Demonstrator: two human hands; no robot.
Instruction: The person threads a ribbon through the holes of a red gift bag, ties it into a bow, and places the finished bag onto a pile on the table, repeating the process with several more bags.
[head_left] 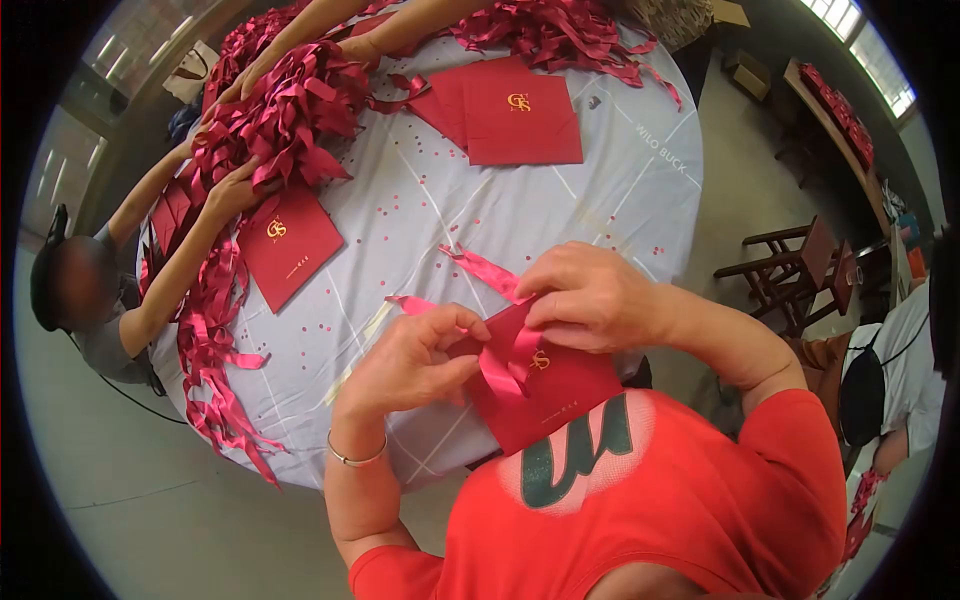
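A red bag [550, 395] with gold lettering lies at the table's near edge, against the red shirt. Pink ribbon [500, 372] loops over its upper part, and loose ribbon ends stick out beyond its top. My left hand [430, 355], with a bangle at the wrist, is closed on the ribbon at the bag's left side. On the upper right, my right hand [580, 300] pinches the ribbon at the bag's top edge. The fingertips of both hands are partly hidden.
Red bags [525, 115] lie farther back on the white tablecloth [400, 240]. Another red bag [290, 250] is at the left beside a large ribbon heap [290, 120], where other people's hands reach in. Ribbons hang over the left edge. Chairs [790, 265] stand right.
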